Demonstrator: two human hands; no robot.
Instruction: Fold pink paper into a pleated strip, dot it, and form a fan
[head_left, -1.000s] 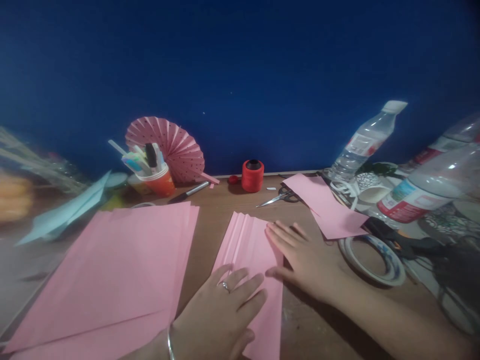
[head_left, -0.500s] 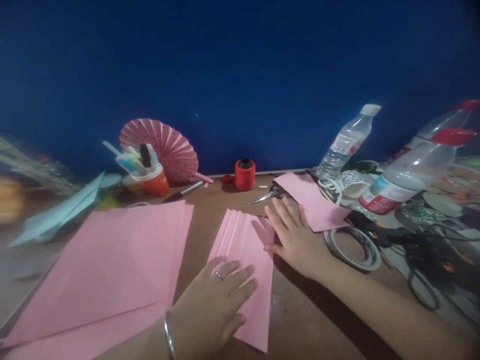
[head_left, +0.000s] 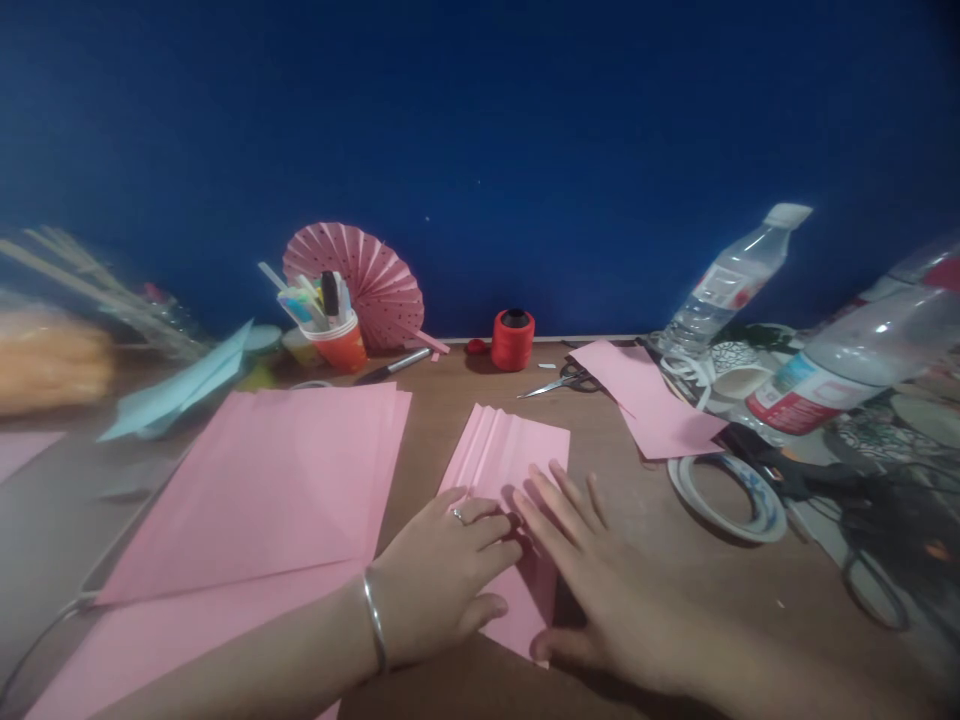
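A pink sheet of paper [head_left: 525, 446], pleated along its left side, lies on the wooden table in front of me. My left hand [head_left: 457, 560], with a ring and a silver bangle, rests on its pleats, fingers spread out. Over the sheet's right edge is my right hand [head_left: 581, 560], fingers stretched and apart, its fingertips at the paper. Both hands hide part of the lower half of the sheet. Left of them lies a stack of larger pink sheets [head_left: 285, 490].
Along the back stand a cup of pens [head_left: 341, 345], a pink folded-paper fan [head_left: 352, 270] and a red thread spool [head_left: 513, 342]. Scissors [head_left: 555, 384], a pink paper piece [head_left: 645, 400], a tape roll [head_left: 682, 495] and plastic bottles [head_left: 735, 275] are on the right.
My right hand has drawn back from the sheet's upper right edge towards me. My left hand stays on the pleats. The whole view has shifted, so things appear further right.
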